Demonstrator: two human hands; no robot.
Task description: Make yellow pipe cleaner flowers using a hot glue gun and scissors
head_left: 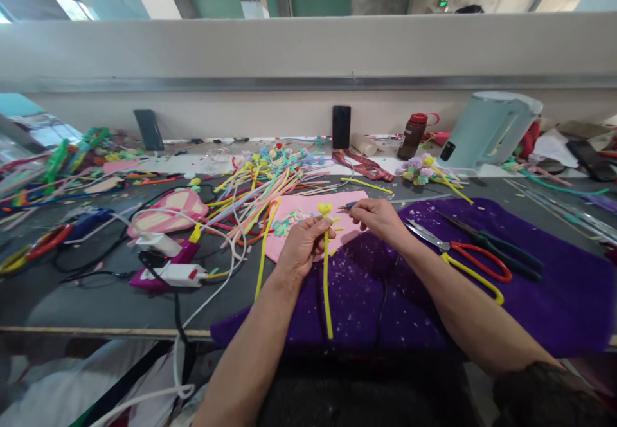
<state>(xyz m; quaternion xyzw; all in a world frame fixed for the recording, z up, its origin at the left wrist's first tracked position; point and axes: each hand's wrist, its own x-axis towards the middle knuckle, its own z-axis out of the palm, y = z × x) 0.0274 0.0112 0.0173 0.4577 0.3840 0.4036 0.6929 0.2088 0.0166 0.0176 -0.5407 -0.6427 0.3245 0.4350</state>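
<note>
My left hand (308,240) pinches a yellow fuzzy stem (327,292) that has a small yellow looped head (324,209) on top; the stem hangs down over the purple cloth (357,311). To its right, my right hand (369,216) is closed with the fingertips together, close to a thin dark-tipped tool (348,207); whether the fingers grip it is too small to tell. Under both hands lies a pink sheet (284,211) with small cut pieces (289,223) in pastel colours.
Red-handled scissors (482,260) and dark green pliers (511,256) lie at right. Behind are piled colourful stems (270,189), an upright phone (341,127), a red-capped bottle (413,136) and a pale kettle (489,128). Power strips (168,266) with cables occupy the left.
</note>
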